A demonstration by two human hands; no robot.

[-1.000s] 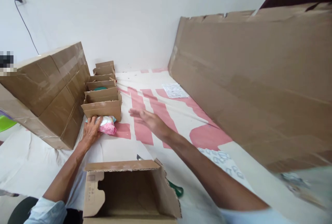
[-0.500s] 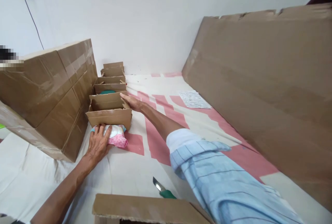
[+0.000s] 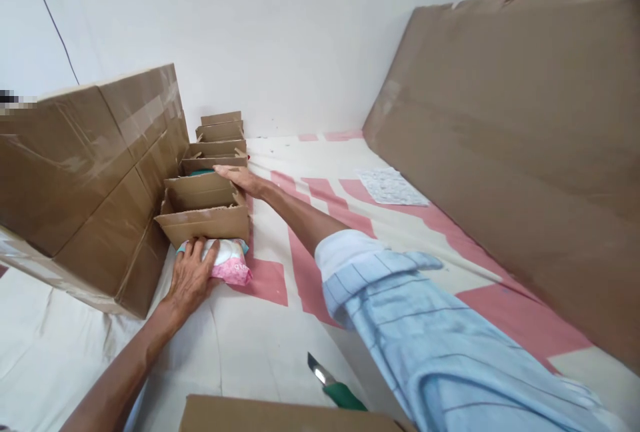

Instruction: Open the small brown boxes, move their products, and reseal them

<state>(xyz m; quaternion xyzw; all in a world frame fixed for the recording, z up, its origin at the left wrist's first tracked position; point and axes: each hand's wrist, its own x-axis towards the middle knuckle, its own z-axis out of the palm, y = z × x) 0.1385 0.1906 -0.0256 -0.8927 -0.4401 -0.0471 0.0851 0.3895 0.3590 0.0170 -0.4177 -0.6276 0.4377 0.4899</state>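
My left hand (image 3: 193, 275) lies over a soft pink-and-white packet (image 3: 231, 265) with blue ends, its fingers curled over the top and thumb at the side. Directly behind the packet stands an open cardboard box (image 3: 203, 224), its top flaps absent or folded out of sight. At that box's far right corner is my right hand (image 3: 240, 179), fingers laid along the rim and gripping the wall. A green-handled utility knife (image 3: 335, 382), blade out, rests on the cloth nearer to me.
More open boxes (image 3: 220, 132) line up behind, one with something green (image 3: 203, 172) inside. A large taped carton (image 3: 115, 185) borders them on the left, and a tall cardboard panel (image 3: 510, 139) leans at the right. Another cardboard edge (image 3: 280, 415) sits in front of me, and a patterned sheet (image 3: 393, 185) lies on the cloth.
The nearest open box has shifted left and turned slightly, with my right hand moving left along its rim. My left hand stays on the packet. The view has tilted a little.
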